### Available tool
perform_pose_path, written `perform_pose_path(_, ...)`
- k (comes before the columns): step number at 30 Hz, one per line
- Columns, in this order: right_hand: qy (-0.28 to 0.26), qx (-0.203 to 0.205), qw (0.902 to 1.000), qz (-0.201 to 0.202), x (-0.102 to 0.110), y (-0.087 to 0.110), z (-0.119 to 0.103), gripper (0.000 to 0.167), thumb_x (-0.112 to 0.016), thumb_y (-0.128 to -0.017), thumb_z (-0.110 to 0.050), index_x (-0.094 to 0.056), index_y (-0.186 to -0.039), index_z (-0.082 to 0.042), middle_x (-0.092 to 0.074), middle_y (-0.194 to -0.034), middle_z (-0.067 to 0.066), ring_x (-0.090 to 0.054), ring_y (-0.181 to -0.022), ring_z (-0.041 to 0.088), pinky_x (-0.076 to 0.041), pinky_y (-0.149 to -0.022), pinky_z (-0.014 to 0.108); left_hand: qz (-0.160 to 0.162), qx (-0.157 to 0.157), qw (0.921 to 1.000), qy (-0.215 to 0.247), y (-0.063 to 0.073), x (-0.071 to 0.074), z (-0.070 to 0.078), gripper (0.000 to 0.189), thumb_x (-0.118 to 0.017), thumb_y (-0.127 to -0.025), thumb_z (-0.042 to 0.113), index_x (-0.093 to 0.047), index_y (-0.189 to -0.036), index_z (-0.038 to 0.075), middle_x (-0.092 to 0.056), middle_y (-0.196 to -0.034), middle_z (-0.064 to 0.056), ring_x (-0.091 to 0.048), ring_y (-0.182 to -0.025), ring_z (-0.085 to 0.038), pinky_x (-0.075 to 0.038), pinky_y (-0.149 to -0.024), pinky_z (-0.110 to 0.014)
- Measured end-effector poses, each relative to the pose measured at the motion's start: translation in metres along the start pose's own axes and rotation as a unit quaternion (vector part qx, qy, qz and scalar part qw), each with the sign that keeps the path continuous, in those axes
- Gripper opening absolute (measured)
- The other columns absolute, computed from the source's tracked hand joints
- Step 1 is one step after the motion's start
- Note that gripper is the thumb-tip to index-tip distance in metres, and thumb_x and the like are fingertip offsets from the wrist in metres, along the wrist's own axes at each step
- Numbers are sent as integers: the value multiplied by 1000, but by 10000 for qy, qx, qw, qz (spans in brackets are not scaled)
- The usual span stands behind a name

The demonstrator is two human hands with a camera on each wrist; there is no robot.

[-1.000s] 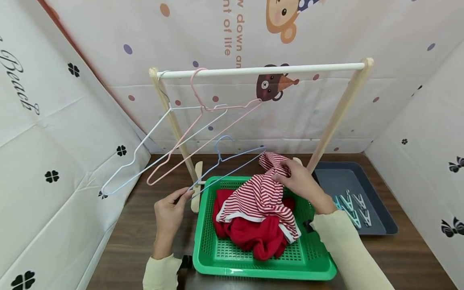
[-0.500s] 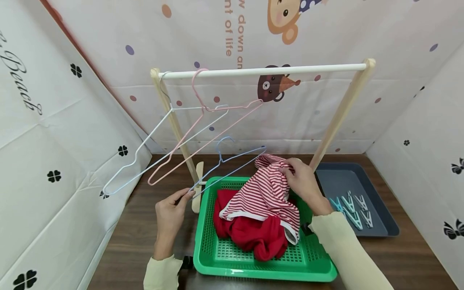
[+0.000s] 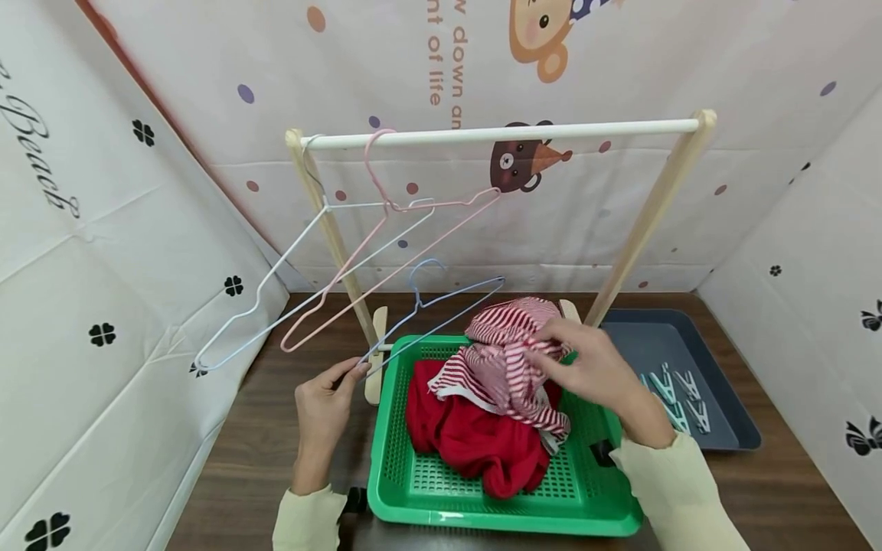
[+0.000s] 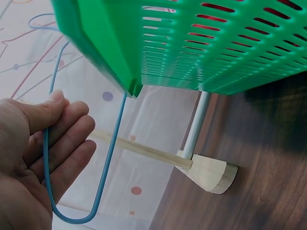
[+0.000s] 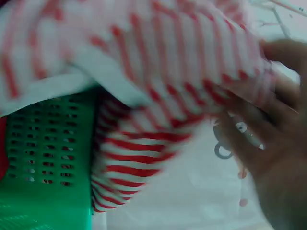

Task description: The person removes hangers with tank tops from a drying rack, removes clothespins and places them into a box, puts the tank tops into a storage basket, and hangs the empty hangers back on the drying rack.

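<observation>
My left hand (image 3: 322, 402) pinches one end of a blue wire hanger (image 3: 458, 291) between thumb and fingers. In the left wrist view that end of the hanger (image 4: 113, 143) loops past the palm. My right hand (image 3: 596, 367) grips a bunched red-and-white striped garment (image 3: 513, 317) with white trim. The hanger's far end shows bare just above the cloth. In the blurred right wrist view, the striped cloth (image 5: 134, 158) hangs over the basket's side. Beneath it a red garment (image 3: 475, 451) lies heaped in a green basket (image 3: 506, 522).
Behind stands a wooden rack with a white rod (image 3: 565, 132). A white hanger (image 3: 292, 249) and a pink hanger (image 3: 430, 206) hang at its left end. A dark grey tray (image 3: 740, 432) holding several clothespins (image 3: 699, 413) lies to the right.
The striped garment has been bunched up and drawn lower, away from the hanger's far end. My right hand has shifted slightly down with it. The left hand has kept its grip.
</observation>
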State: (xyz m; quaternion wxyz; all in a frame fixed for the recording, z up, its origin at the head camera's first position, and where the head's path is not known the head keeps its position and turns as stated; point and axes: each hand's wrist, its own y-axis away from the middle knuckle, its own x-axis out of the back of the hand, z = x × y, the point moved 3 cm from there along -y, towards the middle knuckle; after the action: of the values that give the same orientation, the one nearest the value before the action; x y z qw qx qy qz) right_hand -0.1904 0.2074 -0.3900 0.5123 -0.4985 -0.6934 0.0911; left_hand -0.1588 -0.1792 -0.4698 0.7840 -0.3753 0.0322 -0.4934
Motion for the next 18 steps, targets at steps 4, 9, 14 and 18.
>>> perform_pose_path(4, -568, -1390, 9691, -1955, -24, 11, 2, 12, -81, -96, -10, -71, -97, -17, -59, -84, -14, -51, -69, 4, -47, -63, 27, 26, -51, 10000, -18, -1, 0, 2, 12, -89, -85, 1, -85, -96, 2, -80, -85, -8, -68, -63, -12, -46, -57, -11)
perform_pose_path(9, -902, -2298, 9299, -2728, -34, 17, 6, 11, -76, -102, -25, -74, -103, -14, -64, -86, -10, -56, -69, 6, -49, -63, 27, -14, -112, 9999, -5, -1, -1, 6, 12, -89, -85, -1, -85, -96, 1, -80, -85, -8, -71, -66, -14, -47, -60, -11)
perform_pose_path(14, -363, -2440, 9563, -1567, -13, 2, 21, 21, -76, -102, -29, -79, -115, -12, -75, -105, 1, -70, -91, 22, -60, -78, 42, 6, -84, 9999, -57, -1, -1, 7, 13, -89, -84, -1, -85, -96, 1, -80, -86, -9, -70, -67, -9, -47, -59, -11)
perform_pose_path(18, 498, -2682, 9556, -1119, -10, -6, 47, 52, -80, -99, -30, -66, -135, 4, -67, -130, 22, -62, -120, 42, -52, -98, 60, 17, -76, 9999, -119, 0, -1, 5, 13, -90, -83, -2, -85, -95, 1, -80, -85, -9, -68, -67, -5, -47, -59, -11)
